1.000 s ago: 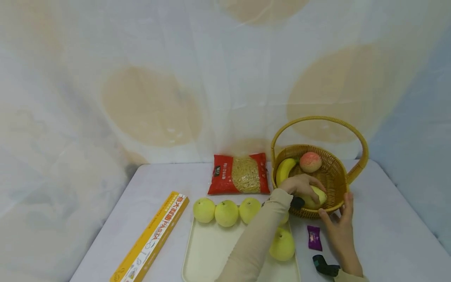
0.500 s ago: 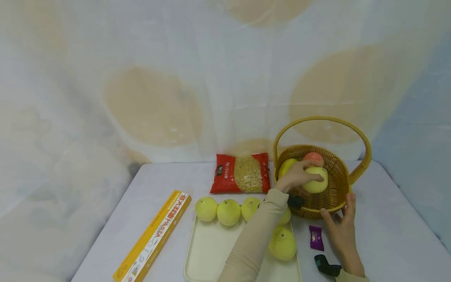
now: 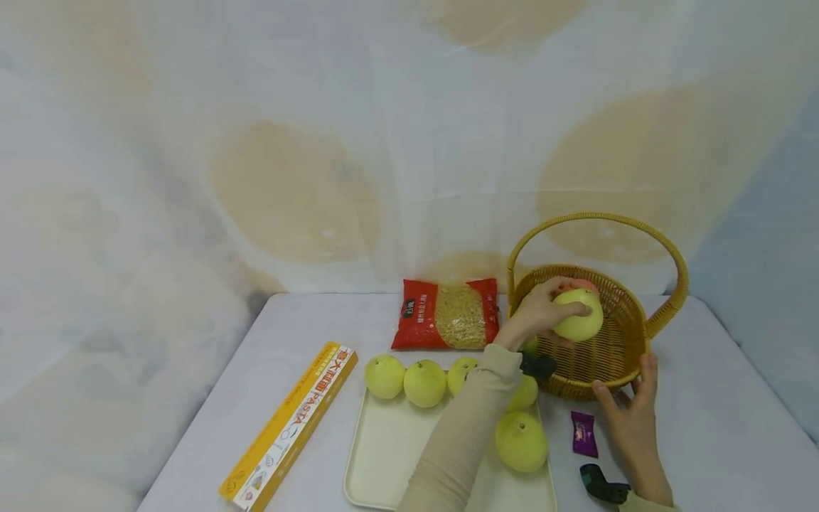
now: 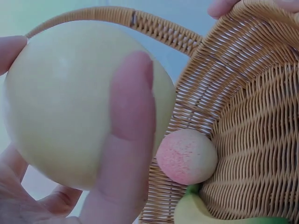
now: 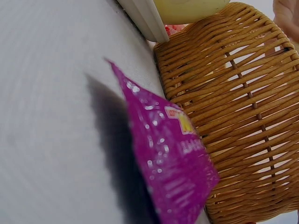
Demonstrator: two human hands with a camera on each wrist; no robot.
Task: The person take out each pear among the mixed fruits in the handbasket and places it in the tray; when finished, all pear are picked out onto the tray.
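My left hand (image 3: 544, 313) grips a round pale yellow-green pear (image 3: 579, 316) above the wicker basket (image 3: 617, 363). In the left wrist view the pear (image 4: 79, 102) fills much of the left side, the thumb (image 4: 128, 116) lying across it. Inside the basket are a pink-and-cream peach (image 4: 187, 156) and a banana (image 4: 201, 212), mostly hidden in the head view. My right hand (image 3: 633, 419) holds the basket's near right rim with thumb and fingertips. A purple wrapped candy (image 3: 584, 434) lies left of the right wrist; it looms large in the right wrist view.
A cream tray (image 3: 384, 455) with several pears (image 3: 521, 441) along its edges stands left of the basket. Behind it lies a red bag of pasta (image 3: 448, 313). A long yellow pasta box (image 3: 291, 427) slants at the left. The basket's tall handle (image 3: 601, 217) arches overhead.
The left hand has lifted the pear from the basket's floor, now over the peach and partly covering it. The right hand stays on the rim. The view has shifted slightly.
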